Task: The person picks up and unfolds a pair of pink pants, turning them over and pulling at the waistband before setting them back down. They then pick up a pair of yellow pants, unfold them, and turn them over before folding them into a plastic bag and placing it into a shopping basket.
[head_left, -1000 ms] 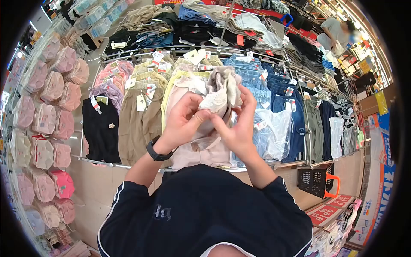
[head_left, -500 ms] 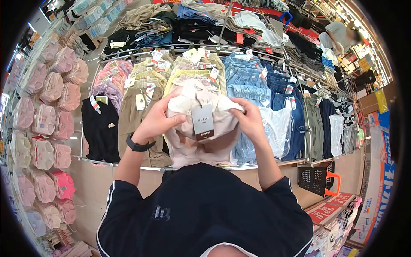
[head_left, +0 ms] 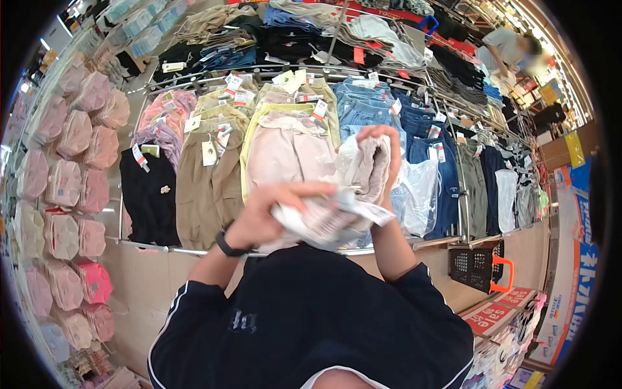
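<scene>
Over the front of the display, a bunched pair of pale pink trousers (head_left: 361, 170) hangs between my hands, with its gathered waistband turned up. My right hand (head_left: 387, 146) grips the waistband's upper right side, fingers wrapped over the edge. Lower and to the left, my left hand (head_left: 275, 211) is closed on the trousers' pale cloth, blurred by motion. White tags (head_left: 372, 211) dangle blurred from the garment. Behind it, another pair of pale pink trousers (head_left: 275, 152) lies flat on top of a yellow pair (head_left: 251, 146).
Brown trousers (head_left: 208, 188) and a black garment (head_left: 149, 194) lie left; blue jeans (head_left: 369, 104) lie right. A metal rail (head_left: 427, 244) edges the display. A black basket (head_left: 471, 269) with an orange handle stands lower right. Pink packs (head_left: 65, 178) hang left. Another person (head_left: 508, 55) stands far right.
The held trousers have turned and shifted right, uncovering the pair beneath. My right hand has risen slightly; my left hand has moved down and right. The grey hang tag no longer faces me.
</scene>
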A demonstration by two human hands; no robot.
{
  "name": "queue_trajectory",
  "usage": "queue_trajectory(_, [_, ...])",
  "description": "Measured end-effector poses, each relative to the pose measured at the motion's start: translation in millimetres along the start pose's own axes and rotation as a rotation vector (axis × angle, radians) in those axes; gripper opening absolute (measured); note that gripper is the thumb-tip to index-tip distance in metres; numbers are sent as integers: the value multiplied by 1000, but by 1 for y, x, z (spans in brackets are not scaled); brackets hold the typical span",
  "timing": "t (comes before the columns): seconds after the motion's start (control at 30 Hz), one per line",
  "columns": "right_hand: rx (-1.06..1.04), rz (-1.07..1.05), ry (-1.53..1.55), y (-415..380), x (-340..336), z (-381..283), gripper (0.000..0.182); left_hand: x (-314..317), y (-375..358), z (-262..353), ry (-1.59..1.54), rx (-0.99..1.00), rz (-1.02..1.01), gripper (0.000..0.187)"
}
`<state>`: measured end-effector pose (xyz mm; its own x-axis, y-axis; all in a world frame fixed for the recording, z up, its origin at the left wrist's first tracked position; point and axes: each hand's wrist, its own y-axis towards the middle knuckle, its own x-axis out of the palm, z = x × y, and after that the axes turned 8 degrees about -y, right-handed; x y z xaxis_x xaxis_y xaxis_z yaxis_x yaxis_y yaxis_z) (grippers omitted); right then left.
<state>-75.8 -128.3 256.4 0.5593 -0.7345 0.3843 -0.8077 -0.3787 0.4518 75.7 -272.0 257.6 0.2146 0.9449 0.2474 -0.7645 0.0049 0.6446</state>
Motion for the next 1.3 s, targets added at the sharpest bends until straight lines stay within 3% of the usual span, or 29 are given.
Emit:
queue_trajectory(0.03, [117, 9, 71, 1, -2, 1, 12, 17, 1, -6, -24, 16, -95, 19])
queue_trajectory(0.07, [234, 28, 145, 2, -4, 2, 18, 36, 2, -8, 150, 35, -160, 18])
queue_trajectory(0.13, [676, -188, 781, 15, -36, 63, 21, 66, 0, -17, 590, 123, -294, 23])
queue_trajectory(0.2, [894, -282, 970, 5, -33, 80, 25, 79, -3, -30, 760, 188, -238, 28])
queue_trajectory(0.27, [830, -271, 763, 1, 3, 71, 25, 83, -7, -37, 891, 221, -126, 33])
queue_trajectory(0.43, [601, -292, 454, -2, 41, 40, 20, 78, -10, -33, 965, 207, -92, 36])
queue_trajectory(0.57, [531, -275, 460, 1, 36, 52, 19, 90, -16, -35, 938, 146, 51, 39])
queue_trajectory(0.67, [90, -172, 45, -1, 35, 74, 18, 89, -15, -31, 945, 93, 110, 35])
queue_trajectory(0.7, [111, -140, 52, 0, 33, 69, 18, 85, -14, -29, 963, 80, 113, 34])
queue_trajectory(0.77, [150, -77, 65, 6, 21, 43, 18, 73, -11, -25, 637, 103, 99, 31])
queue_trajectory(0.83, [294, -251, 648, 15, 16, 8, 23, 54, -4, -9, 440, 72, -14, 29])
queue_trajectory(0.9, [268, -482, 657, 25, 3, -10, 29, 33, 6, 28, 372, -17, -220, 28])
queue_trajectory(0.93, [291, -576, 713, 26, 1, -21, 30, 31, 3, 31, 343, 19, -157, 25])
queue_trajectory(0.97, [313, -669, 768, 26, 4, -32, 30, 31, 8, 33, 528, 78, -94, 24])
queue_trajectory(1.0, [363, -632, 800, 23, 15, -44, 31, 31, 18, 37, 713, 140, -30, 22])
queue_trajectory(1.03, [415, -653, 716, 22, 21, -44, 30, 31, 29, 40, 898, 205, 36, 21])
queue_trajectory(1.1, [511, -694, 547, 21, 36, -40, 28, 36, 54, 40, 1025, 155, 93, 19])
queue_trajectory(1.17, [656, -512, 231, 15, 44, -38, 26, 21, 55, 23, 905, 238, 69, 20])
queue_trajectory(1.23, [498, -528, 26, 14, 47, -39, 28, 14, 56, 16, 820, 249, 42, 21])
queue_trajectory(1.3, [520, -638, -142, 18, 38, -36, 30, 12, 47, 10, 731, 220, 103, 23])
